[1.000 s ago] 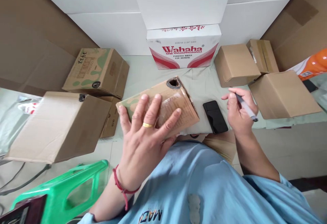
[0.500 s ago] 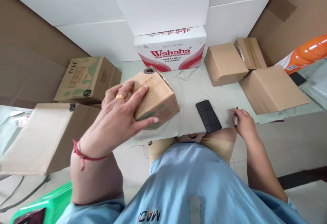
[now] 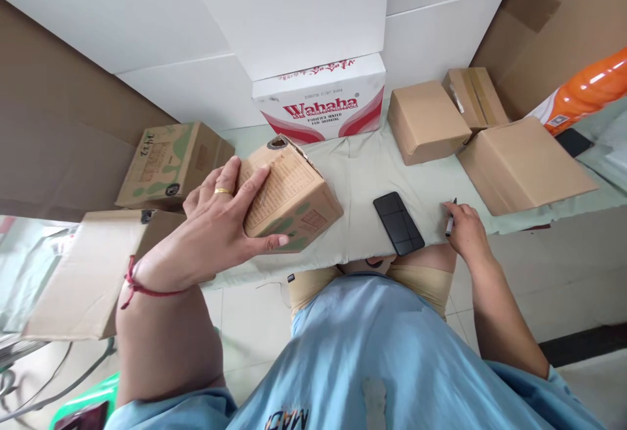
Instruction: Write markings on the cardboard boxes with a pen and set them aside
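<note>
At the near left, part of a green stool [image 3: 91, 397] shows on the floor below a pale brown box [image 3: 68, 273], whose right side stands next to the left forearm. The cloth-covered table [image 3: 355, 221] has its near edge running left to right in front of the person's lap.

Just past that edge, the left hand [image 3: 210, 231] grips the near left part of a patterned box [image 3: 284, 185], fingers spread over the top and thumb against the near face. The box sits to the right of this hand, turned at an angle, a dark-rimmed hole at its far end. Whether its underside lies flat cannot be seen.

The hands are well apart. On the right, the right hand [image 3: 467, 231] crosses the table edge, thumb and fingers closed around a marker [image 3: 449, 224]. Between them a dark phone [image 3: 398, 223] has its near end at the edge; bare cloth lies between it and the patterned box, and on towards the far side.

Farther off, three plain cartons [image 3: 428, 116] bound the right side, an orange bottle [image 3: 588, 93] beyond them. A green-printed carton [image 3: 161, 159] bounds the left, and a Wahaha carton [image 3: 326, 113] the far middle.
</note>
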The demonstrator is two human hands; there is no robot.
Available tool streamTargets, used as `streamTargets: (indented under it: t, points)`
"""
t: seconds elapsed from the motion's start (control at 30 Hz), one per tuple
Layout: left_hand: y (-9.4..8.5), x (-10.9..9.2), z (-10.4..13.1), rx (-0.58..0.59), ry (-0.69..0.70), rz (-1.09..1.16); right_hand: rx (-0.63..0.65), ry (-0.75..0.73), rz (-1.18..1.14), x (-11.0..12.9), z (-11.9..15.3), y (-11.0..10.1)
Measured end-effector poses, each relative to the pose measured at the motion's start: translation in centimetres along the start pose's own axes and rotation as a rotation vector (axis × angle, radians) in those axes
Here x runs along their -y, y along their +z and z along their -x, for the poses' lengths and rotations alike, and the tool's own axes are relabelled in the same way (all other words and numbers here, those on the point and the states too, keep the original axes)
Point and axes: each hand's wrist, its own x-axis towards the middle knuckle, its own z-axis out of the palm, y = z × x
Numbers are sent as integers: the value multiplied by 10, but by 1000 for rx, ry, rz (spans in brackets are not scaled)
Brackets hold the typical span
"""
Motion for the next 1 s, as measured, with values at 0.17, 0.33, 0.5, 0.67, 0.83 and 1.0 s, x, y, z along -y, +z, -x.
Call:
streamTargets:
  t: [0.17,0.33,0.5,0.67,0.83,1.0]
  points:
    - [0,-18,6,-37,-108,-21,-73,69,46,17,4,-6]
    - [2,-43,21,-117,-198,9,50,-11,106,71,35,-5]
    - [6,-59,34,-197,-139,35,173,-47,191,124,59,8]
    - [13,-69,45,-276,21,20,131,76,119,134,48,14]
    - [17,-73,49,-294,40,44,139,111,69,126,41,16]
    - [21,-76,52,-303,54,28,128,77,10,119,45,14]
